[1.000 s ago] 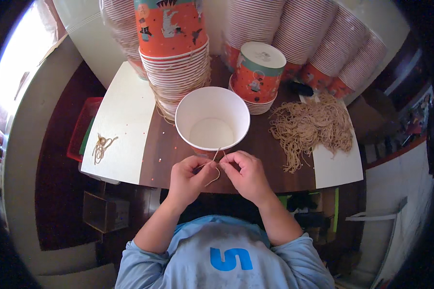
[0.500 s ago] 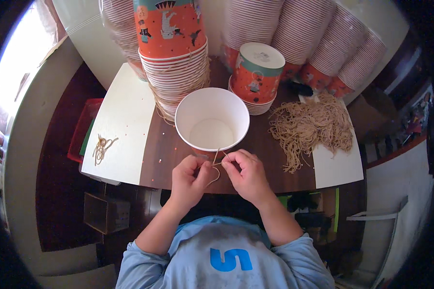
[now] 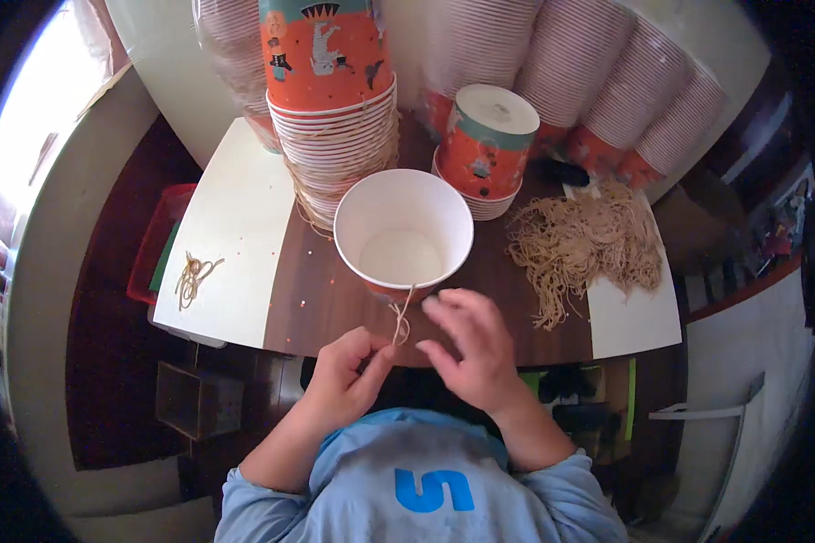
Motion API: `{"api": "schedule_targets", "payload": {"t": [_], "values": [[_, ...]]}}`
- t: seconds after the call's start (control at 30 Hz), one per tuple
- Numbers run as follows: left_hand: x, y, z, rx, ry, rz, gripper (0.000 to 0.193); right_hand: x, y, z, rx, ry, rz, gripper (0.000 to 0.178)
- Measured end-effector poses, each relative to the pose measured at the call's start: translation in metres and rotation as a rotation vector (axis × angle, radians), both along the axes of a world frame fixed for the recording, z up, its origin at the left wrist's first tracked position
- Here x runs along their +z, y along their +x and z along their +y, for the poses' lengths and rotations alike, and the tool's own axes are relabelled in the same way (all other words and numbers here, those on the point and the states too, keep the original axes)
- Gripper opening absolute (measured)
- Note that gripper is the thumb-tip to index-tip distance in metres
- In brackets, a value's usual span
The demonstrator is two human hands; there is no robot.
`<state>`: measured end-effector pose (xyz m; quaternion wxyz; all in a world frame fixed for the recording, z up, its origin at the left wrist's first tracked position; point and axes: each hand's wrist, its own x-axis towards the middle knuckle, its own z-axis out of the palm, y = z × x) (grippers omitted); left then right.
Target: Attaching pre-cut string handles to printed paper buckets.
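An upright paper bucket point(image 3: 403, 185), white inside with a coloured outside, stands at the table's near middle. A thin tan string point(image 3: 411, 297) comes down from its near rim and ends in a small looped tangle. My left hand point(image 3: 344, 376) pinches that string just below the loops, in front of the bucket. Beside it, my right hand point(image 3: 475, 353) is open, fingers apart and holding nothing, its fingertips close to the bucket's near right side. Whether the string is knotted tight cannot be made out.
Behind stand a tall stack of orange buckets point(image 3: 330, 136) with strings hanging, and a shorter upside-down stack point(image 3: 484, 149). Plastic-wrapped bucket stacks point(image 3: 575, 63) line the back. A heap of tan strings point(image 3: 589, 240) lies at right, a few strings point(image 3: 190, 279) at left.
My right hand has let go of the string and opened, moving right. The left hand has drawn the string toward me, and small loops now show in it.
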<state>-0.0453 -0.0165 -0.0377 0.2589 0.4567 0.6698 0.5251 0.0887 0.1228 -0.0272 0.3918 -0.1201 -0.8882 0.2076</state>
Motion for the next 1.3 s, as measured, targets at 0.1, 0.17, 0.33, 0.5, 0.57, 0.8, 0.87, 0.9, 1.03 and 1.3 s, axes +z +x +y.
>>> {"api": "schedule_targets", "payload": {"t": [0.1, 0.17, 0.33, 0.5, 0.57, 0.8, 0.87, 0.9, 1.03, 1.3], "values": [[0.013, 0.004, 0.002, -0.051, 0.104, 0.107, 0.007, -0.006, -0.010, 0.003, 0.254, 0.156, 0.041, 0.028], [0.023, 0.004, 0.003, -0.046, 0.096, 0.131, 0.005, -0.007, -0.020, 0.007, 0.267, 0.168, 0.099, 0.027], [0.057, 0.009, -0.007, -0.281, 0.087, 0.013, 0.006, -0.014, -0.033, 0.028, 0.186, 0.265, 0.131, 0.018], [0.086, -0.009, -0.019, -0.371, 0.077, -0.096, 0.006, 0.001, -0.016, 0.048, 0.183, 0.158, 0.029, 0.015], [0.104, -0.027, -0.027, -0.484, 0.054, -0.069, 0.009, 0.011, -0.001, 0.064, 0.311, -0.094, -0.068, 0.013], [0.083, -0.118, -0.054, -0.099, -0.237, -0.095, 0.019, 0.048, 0.048, 0.110, 0.448, -0.361, -0.403, 0.007], [0.080, -0.122, -0.050, -0.045, -0.224, -0.105, 0.021, 0.048, 0.054, 0.126, 0.452, -0.371, -0.493, 0.011], [0.081, -0.118, -0.045, -0.050, -0.223, -0.135, 0.022, 0.050, 0.056, 0.131, 0.458, -0.386, -0.585, 0.016], [0.093, -0.083, -0.013, -0.074, -0.156, -0.201, 0.025, 0.085, 0.045, 0.110, 0.186, 0.165, -0.645, 0.062], [0.124, -0.039, 0.071, -0.430, -0.075, -0.298, 0.026, 0.100, -0.026, 0.043, 0.489, -0.693, -0.323, 0.060]]}}
